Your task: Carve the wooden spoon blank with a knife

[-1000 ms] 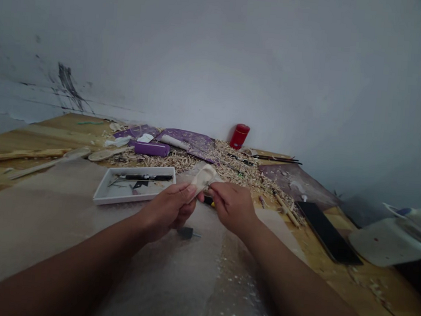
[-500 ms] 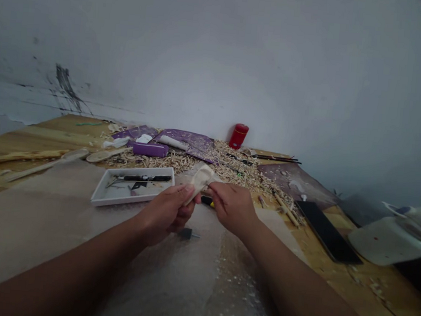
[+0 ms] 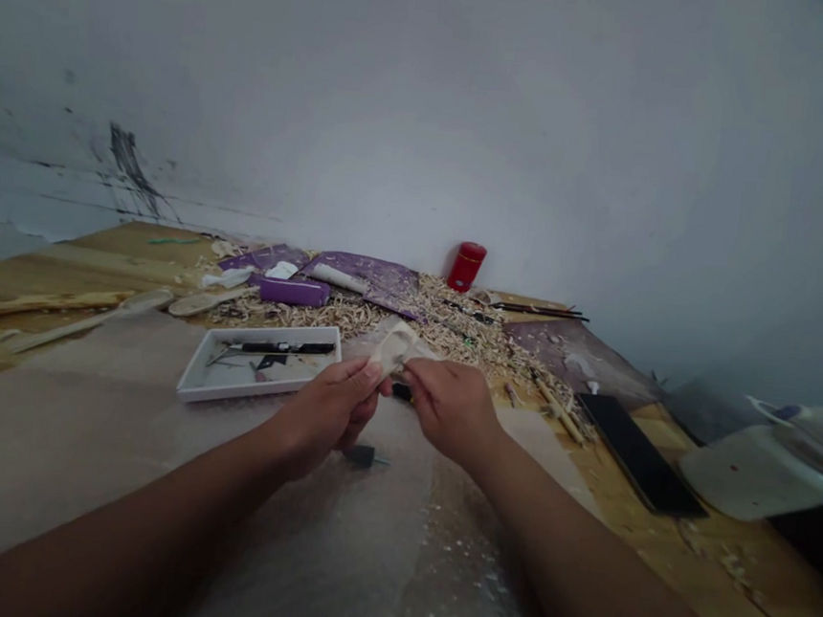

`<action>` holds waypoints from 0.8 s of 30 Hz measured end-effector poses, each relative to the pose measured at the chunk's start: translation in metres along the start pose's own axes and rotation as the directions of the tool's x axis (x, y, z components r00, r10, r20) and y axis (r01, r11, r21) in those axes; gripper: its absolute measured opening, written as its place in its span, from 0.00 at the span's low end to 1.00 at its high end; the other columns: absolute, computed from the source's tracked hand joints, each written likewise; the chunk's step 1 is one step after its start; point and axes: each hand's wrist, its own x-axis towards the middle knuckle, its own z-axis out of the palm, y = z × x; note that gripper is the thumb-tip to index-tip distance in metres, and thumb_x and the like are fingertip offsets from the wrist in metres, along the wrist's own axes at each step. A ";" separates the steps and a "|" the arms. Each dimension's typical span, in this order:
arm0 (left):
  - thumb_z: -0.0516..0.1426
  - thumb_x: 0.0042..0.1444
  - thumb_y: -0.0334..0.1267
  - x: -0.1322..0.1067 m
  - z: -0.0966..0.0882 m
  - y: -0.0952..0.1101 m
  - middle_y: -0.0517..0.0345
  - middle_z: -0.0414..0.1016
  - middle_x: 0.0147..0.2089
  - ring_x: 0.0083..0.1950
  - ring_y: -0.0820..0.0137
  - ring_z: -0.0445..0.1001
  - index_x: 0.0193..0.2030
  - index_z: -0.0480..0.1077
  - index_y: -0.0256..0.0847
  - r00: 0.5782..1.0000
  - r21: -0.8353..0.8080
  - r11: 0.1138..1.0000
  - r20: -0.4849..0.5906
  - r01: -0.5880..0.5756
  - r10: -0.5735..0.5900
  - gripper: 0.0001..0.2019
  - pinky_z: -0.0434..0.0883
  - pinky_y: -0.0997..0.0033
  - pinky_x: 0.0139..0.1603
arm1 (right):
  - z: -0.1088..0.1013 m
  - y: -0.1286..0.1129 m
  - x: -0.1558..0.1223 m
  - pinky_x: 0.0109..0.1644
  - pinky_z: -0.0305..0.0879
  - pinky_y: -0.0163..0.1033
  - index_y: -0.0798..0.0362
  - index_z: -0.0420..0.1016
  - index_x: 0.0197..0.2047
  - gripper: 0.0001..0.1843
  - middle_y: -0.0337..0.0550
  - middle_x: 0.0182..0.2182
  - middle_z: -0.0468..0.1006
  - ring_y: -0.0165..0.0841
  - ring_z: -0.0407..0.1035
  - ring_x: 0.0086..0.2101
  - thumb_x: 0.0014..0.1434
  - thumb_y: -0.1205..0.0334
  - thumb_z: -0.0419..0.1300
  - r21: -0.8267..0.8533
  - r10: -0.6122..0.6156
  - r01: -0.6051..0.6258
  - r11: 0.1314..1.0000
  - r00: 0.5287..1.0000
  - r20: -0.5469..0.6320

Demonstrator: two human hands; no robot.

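My left hand [image 3: 335, 400] is closed around the handle of a pale wooden spoon [image 3: 395, 343], its bowl pointing up and away from me. Close against the bowl's right side is my right hand [image 3: 454, 413], fingers curled in a pinch; whatever they hold is hidden. Below the hands, a small dark cylinder with a thin metal shank [image 3: 362, 456] lies on the translucent sheet [image 3: 248, 534]. Behind the fingers, part of a black tool [image 3: 402, 391] shows. Left of the hands stands a white tray [image 3: 227, 394] with black-handled tools in it.
Wood shavings [image 3: 467, 337] heap along the back, around a purple case [image 3: 294, 292] and a red canister [image 3: 466, 266] by the wall. Wooden spoons [image 3: 202, 304] lie at the left. A black phone-like slab [image 3: 640, 453] and a white container [image 3: 764, 469] are at the right.
My right hand has shifted slightly left along the spoon bowl. The spoon has tilted a little in my left hand; both hands stay together.
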 end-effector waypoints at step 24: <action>0.46 0.55 0.46 0.002 -0.002 -0.003 0.71 0.46 0.16 0.15 0.83 0.42 0.31 0.59 0.40 0.996 0.102 0.991 -0.013 -0.082 0.084 0.12 0.44 0.84 0.13 | 0.002 0.002 0.000 0.30 0.51 0.32 0.54 0.67 0.32 0.11 0.40 0.21 0.69 0.29 0.62 0.24 0.58 0.64 0.45 -0.002 0.030 -0.030 1.000 0.999 0.011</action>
